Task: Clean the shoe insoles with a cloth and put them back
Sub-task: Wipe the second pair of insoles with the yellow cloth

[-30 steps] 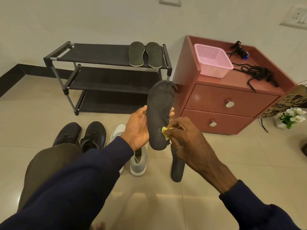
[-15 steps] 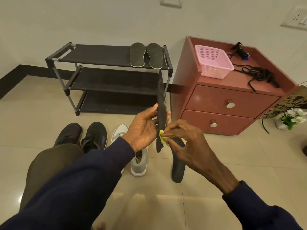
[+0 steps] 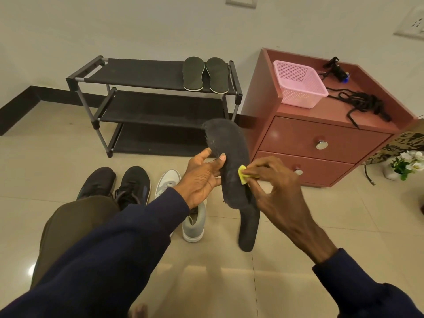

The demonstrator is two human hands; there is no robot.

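Flipping done: the insole (image 3: 229, 157), edge-on half a second ago, now shows its other broad face, frayed toe up-left. Left hand (image 3: 202, 177) grips its left edge, thumb on the face, fingers behind; right hand (image 3: 275, 189) pinches the yellow cloth (image 3: 242, 174) against its right edge. Likely wiping the second side. Another insole (image 3: 249, 228) lies on the tiled floor (image 3: 298, 226) beside a grey shoe (image 3: 195, 226) — rack (image 3: 149, 74) and red cabinet (image 3: 309, 138) behind.
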